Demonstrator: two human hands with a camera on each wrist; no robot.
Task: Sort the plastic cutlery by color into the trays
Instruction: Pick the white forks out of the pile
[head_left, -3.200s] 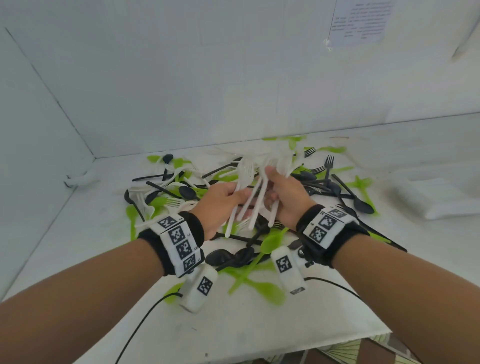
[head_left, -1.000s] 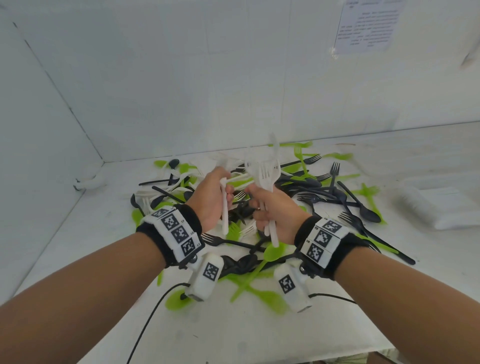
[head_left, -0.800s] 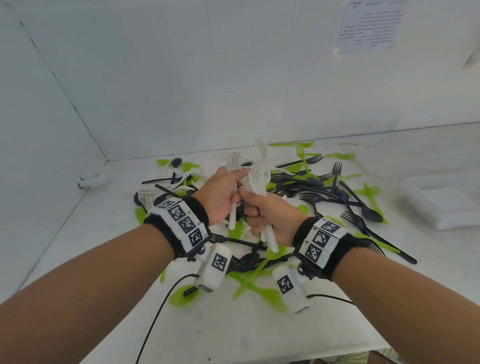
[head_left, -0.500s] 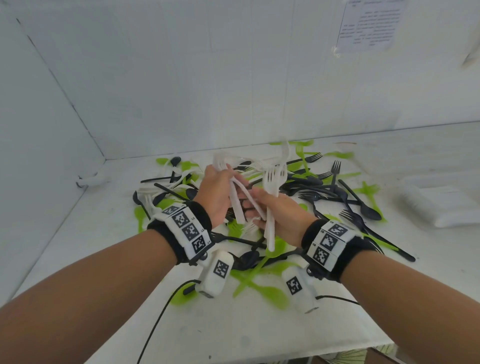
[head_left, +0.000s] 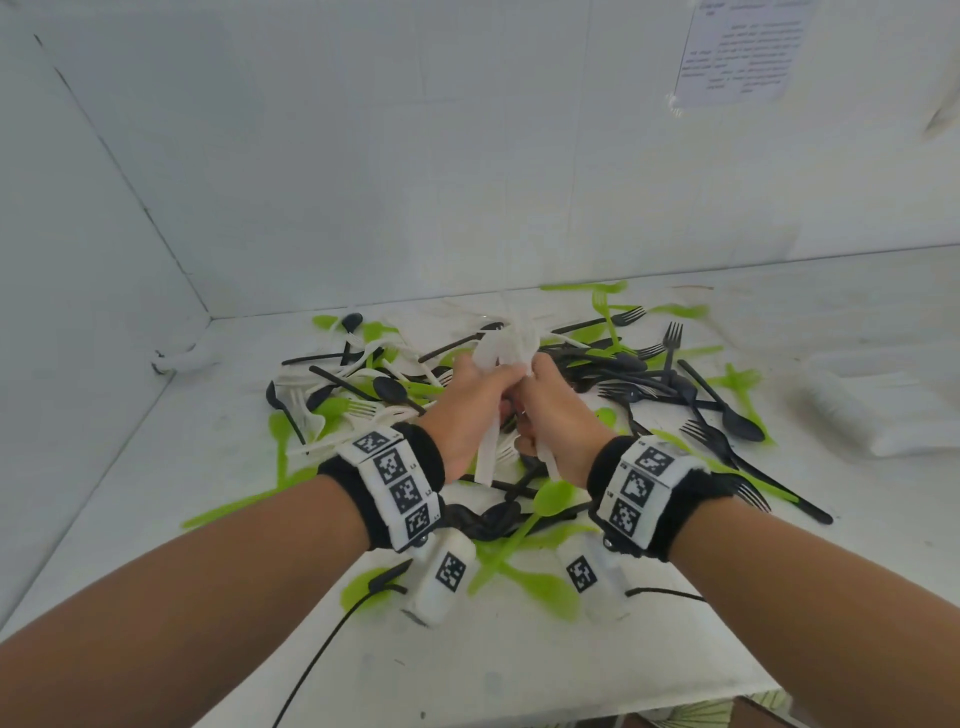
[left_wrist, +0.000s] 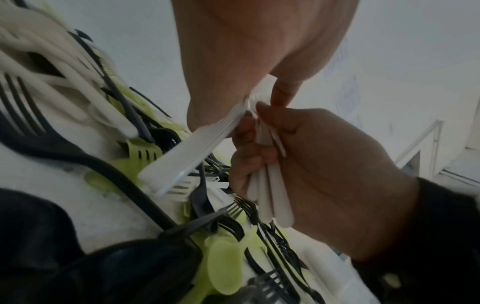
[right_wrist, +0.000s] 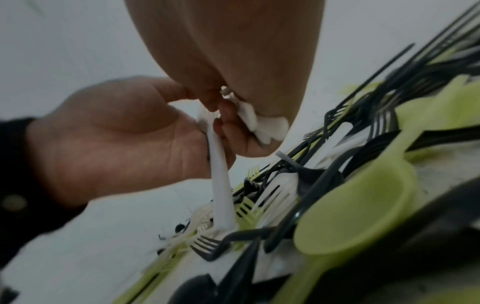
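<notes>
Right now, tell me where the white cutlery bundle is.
In the head view the white cutlery bundle is centre, gripped by both the left hand and right hand, above the pile.

Both forearms reach forward from the near edge and converge at the middle, each wrist wrapped in a black band with white marker tiles. The left hand and right hand meet knuckle to knuckle, backs up, raised off the table. The left hand's fingers curl round a single white handle that hangs down below the palm. The right hand's fingers close on a bunch of white handles, its thumb lying along their top.
</notes>
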